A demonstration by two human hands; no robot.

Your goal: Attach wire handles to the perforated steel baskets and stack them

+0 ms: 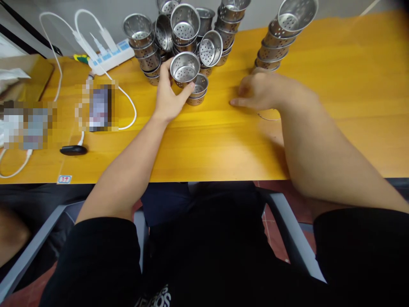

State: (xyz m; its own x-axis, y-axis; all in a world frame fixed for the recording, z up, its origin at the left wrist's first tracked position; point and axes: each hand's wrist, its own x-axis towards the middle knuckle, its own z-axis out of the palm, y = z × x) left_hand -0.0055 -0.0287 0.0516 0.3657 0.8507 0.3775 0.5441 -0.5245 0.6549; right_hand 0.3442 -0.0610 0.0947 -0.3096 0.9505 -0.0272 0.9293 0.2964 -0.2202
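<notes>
My left hand (172, 96) grips a perforated metal cup (185, 68), thumb on the near side and fingers around its far left. Just under and beside that cup stand small stacked cups (200, 87) of the same kind. Behind them, several more perforated cups (185, 27) rise in stacks, some tipped sideways. My right hand (260, 90) is over the table, slightly blurred, its fingers bent but apart and nothing visible in them. Close beyond it leans a tall stack of cups (277, 44). A thin curved wire (269, 118) lies near my right wrist.
On the left, a white power strip (111, 59) has plugs and white cables. A blurred-out phone (100, 108), a small black object (73, 150) and a numbered label (64, 179) are on the yellow table (207, 157). Another person's arm (12, 234) shows at lower left.
</notes>
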